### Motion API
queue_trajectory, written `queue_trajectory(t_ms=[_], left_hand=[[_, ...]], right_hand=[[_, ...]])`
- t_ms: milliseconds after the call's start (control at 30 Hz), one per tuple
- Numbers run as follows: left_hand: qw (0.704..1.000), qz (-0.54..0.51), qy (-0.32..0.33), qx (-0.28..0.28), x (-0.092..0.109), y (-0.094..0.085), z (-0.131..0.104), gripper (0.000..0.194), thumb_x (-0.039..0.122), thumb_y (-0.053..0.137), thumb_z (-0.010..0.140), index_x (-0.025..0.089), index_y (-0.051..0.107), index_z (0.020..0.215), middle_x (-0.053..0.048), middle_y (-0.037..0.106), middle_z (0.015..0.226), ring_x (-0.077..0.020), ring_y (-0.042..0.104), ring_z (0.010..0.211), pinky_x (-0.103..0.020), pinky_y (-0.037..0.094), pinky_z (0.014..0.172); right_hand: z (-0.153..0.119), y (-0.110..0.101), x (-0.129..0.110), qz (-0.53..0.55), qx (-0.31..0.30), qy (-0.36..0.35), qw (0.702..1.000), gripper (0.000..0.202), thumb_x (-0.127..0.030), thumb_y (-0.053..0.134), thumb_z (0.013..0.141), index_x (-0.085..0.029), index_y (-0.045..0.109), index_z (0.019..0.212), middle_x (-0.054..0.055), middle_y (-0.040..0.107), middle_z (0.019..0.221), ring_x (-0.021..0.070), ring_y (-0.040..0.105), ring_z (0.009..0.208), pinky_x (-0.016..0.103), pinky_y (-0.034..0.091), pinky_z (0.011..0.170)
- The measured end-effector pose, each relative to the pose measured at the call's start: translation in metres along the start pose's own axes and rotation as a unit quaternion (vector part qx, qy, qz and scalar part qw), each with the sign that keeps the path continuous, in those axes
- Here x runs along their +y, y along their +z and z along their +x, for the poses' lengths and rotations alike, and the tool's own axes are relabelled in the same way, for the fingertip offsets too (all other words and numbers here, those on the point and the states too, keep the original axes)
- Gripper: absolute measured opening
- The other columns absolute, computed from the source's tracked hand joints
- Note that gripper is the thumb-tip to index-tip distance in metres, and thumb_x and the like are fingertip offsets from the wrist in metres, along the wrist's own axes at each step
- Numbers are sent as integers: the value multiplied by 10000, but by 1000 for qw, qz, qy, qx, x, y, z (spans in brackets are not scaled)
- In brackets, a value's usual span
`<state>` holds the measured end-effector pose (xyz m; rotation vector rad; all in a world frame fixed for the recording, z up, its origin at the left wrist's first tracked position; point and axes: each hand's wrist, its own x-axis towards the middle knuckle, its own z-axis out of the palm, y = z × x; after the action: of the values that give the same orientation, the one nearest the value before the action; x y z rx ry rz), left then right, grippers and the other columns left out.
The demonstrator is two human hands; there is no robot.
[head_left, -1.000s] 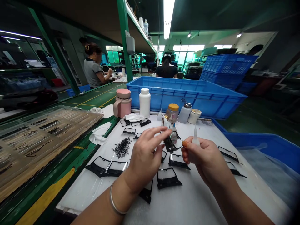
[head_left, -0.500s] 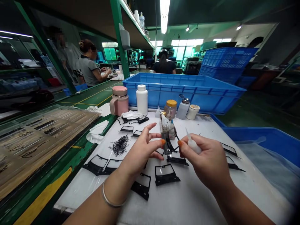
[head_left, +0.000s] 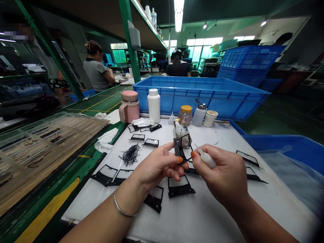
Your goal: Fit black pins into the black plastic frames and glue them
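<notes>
My left hand grips a black curved frame part between thumb and fingers, holding it up over the white board. My right hand holds a small white squeeze bottle with a thin nozzle pointing up and left. The thumb and fingertip of that hand are at the frame part's right edge. Several similar black frames lie on the board, one just below my hands. A pile of short black strips lies to the left.
Behind stand a pink mug, a white bottle, a yellow-lidded jar and a large blue crate. A compartment tray is at left. Other people are farther back.
The fingers of my left hand have closed round the frame part, which were spread wider before. The view has shifted slightly. A person at the far left has moved left.
</notes>
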<state>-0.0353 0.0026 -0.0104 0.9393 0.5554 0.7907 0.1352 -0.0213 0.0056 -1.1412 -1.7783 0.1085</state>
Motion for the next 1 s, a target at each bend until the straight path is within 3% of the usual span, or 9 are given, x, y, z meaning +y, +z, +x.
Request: queue_trajectory(t_ms=[500, 1000], left_hand=[[999, -31, -23, -5, -2, -4, 2, 141, 133, 631, 833, 55, 678, 941, -76, 646, 772, -80, 623, 600, -136, 549, 517], [998, -55, -13, -11, -3, -6, 3, 235, 99, 647, 807, 63, 708, 1031, -76, 674, 738, -74, 631, 585, -128, 542, 544]], right_hand=[[2, -2, 0, 7, 12, 2, 1000, 126, -145, 627, 741, -187, 659, 626, -64, 597, 522, 68, 486, 446, 200, 377, 499], [0, -2, -2, 0, 16, -1, 1000, 100, -146, 631, 735, -164, 663, 642, -49, 608, 544, 64, 512, 468, 194, 372, 490]])
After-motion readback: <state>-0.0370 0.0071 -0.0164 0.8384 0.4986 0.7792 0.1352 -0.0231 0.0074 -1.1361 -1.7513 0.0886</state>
